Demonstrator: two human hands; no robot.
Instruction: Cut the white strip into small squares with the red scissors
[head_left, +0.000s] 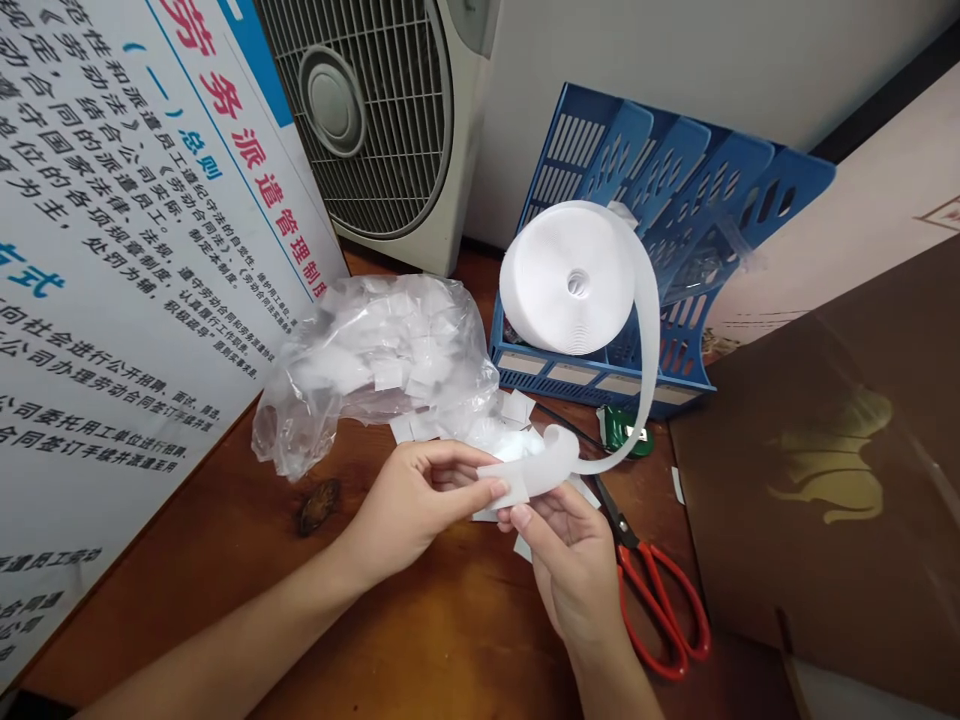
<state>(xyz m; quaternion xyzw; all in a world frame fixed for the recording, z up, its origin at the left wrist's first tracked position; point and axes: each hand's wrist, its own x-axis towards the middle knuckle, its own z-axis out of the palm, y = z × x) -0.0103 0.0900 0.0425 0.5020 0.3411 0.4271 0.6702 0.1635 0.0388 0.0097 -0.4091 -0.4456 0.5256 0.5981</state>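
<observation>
Between its thumb and fingers, my left hand pinches the end of a white tape strip, at a small white square piece laid over it. My right hand grips the lower edge of the same spot with thumb and fingers. From there the strip curls and runs up to a large white tape roll resting on the blue file rack. Scissors with red handles lie just right of my right hand, their blades partly hidden. Cut white pieces are scattered beneath and behind my hands.
A clear plastic bag full of white pieces lies behind my left hand. The blue file rack stands at the back, with a green tape measure before it. A box fan, a printed board and a brown box border the wooden table.
</observation>
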